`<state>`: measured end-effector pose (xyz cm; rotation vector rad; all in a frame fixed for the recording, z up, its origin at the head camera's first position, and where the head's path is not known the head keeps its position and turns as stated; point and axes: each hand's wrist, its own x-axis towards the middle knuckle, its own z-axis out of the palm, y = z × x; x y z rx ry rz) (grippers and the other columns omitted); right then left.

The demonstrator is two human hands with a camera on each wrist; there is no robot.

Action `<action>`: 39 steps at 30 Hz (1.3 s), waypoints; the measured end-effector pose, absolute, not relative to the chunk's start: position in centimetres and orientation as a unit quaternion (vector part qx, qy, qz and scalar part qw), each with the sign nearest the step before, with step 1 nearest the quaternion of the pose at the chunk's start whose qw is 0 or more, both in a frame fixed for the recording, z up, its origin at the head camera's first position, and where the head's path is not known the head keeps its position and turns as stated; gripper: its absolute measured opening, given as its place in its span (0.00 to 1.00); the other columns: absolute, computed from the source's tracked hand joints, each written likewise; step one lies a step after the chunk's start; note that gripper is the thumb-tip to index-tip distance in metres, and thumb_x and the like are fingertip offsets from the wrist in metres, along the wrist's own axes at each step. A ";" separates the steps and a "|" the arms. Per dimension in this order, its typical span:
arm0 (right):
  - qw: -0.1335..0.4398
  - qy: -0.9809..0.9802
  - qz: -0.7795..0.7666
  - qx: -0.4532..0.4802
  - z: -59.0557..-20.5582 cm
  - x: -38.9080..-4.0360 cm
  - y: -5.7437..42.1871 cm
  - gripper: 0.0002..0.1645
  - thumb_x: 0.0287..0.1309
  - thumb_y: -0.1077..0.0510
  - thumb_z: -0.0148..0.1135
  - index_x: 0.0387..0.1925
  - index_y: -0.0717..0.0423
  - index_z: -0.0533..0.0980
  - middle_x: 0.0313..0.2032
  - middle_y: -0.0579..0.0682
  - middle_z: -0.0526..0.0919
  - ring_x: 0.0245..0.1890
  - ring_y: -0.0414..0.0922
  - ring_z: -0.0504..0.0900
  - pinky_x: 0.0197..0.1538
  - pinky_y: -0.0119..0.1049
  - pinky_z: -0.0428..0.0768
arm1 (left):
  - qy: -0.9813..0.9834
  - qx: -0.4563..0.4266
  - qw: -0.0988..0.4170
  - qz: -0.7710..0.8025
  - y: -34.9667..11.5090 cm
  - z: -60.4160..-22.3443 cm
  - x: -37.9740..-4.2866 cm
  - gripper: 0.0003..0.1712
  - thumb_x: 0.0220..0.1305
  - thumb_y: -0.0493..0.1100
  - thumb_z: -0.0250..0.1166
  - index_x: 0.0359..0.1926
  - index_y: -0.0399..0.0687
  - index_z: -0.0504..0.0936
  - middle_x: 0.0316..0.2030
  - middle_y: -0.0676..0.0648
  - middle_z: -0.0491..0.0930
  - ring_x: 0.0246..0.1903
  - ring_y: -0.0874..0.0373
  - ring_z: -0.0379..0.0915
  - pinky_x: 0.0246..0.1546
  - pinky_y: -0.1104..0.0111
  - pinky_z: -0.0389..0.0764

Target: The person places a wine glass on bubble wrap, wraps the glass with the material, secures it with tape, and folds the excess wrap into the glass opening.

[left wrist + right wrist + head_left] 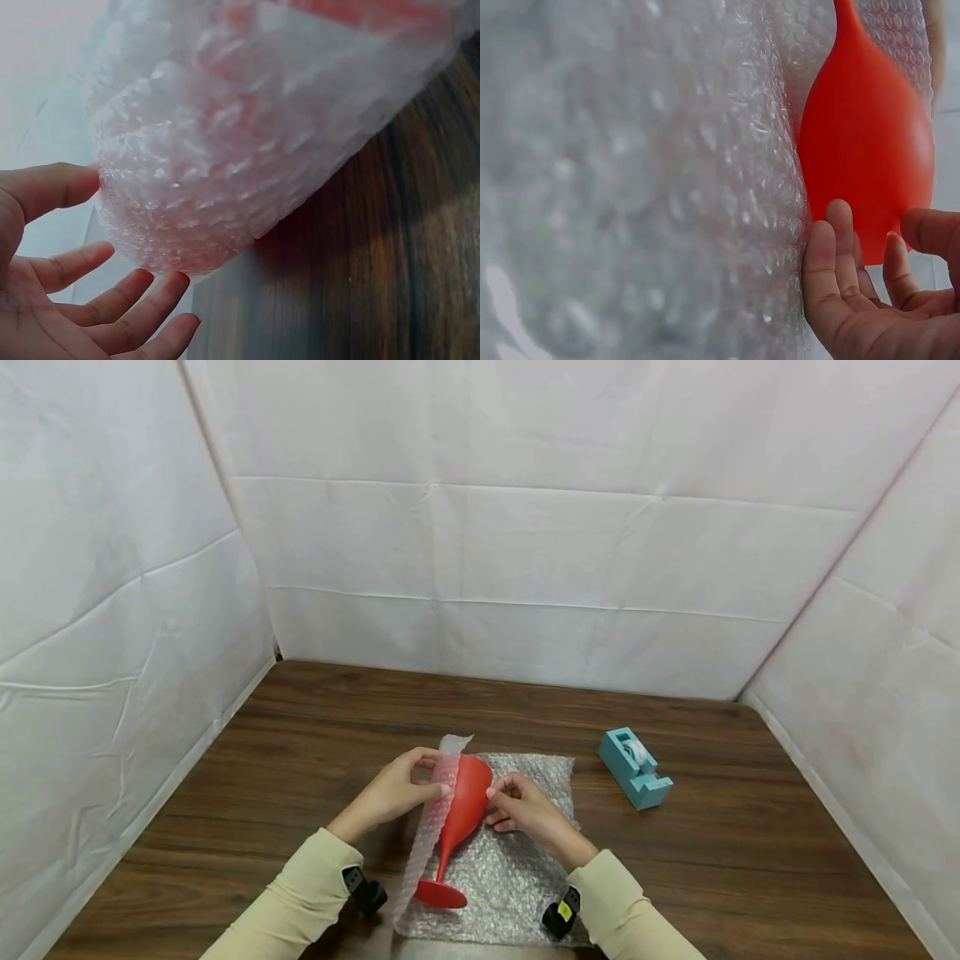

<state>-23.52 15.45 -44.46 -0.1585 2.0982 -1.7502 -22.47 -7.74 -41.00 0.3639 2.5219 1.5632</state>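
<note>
A red wine goblet [467,797] lies on its side on a sheet of bubble wrap [517,877], its bowl pointing away and its round foot close to me. The sheet's left edge is folded up over the goblet's left side. My left hand [397,787] holds this folded edge beside the bowl; in the left wrist view the thumb [64,184] touches the wrap, with the fingers lower down. On the bowl's right side, near the rim, my right hand [525,810] holds the goblet between thumb and fingers, seen closer in the right wrist view [885,300].
A light-blue tape dispenser [636,768] with a roll of tape stands on the brown wooden table [750,827], right of the sheet. White cloth walls [525,543] enclose the table at the back and on both sides.
</note>
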 end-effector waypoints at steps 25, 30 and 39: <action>0.171 0.762 -0.623 -0.054 -45.1 -22.7 16.1 0.17 0.68 0.57 0.52 0.49 0.66 0.64 0.42 0.59 0.78 0.30 0.42 0.82 0.39 0.38 0.83 | 0.855 0.102 0.042 0.507 -5.6 -41.0 -22.5 0.28 0.53 0.37 0.69 0.57 0.40 0.73 0.53 0.34 0.72 0.47 0.42 0.75 0.41 0.56 0.81; 0.173 0.760 -0.624 -0.056 -45.2 -22.7 16.4 0.17 0.68 0.57 0.52 0.49 0.67 0.65 0.42 0.59 0.79 0.31 0.42 0.82 0.39 0.38 0.83 | 0.857 0.108 0.040 0.502 -5.3 -41.1 -22.6 0.28 0.54 0.38 0.69 0.57 0.40 0.73 0.53 0.35 0.71 0.46 0.42 0.75 0.41 0.55 0.81; 0.187 0.757 -0.623 -0.060 -45.3 -22.8 16.9 0.17 0.68 0.57 0.52 0.49 0.67 0.65 0.40 0.58 0.81 0.30 0.41 0.83 0.39 0.35 0.83 | 0.871 0.110 0.026 0.478 -4.7 -41.0 -22.6 0.28 0.52 0.40 0.69 0.56 0.44 0.74 0.52 0.36 0.71 0.46 0.44 0.73 0.42 0.54 0.80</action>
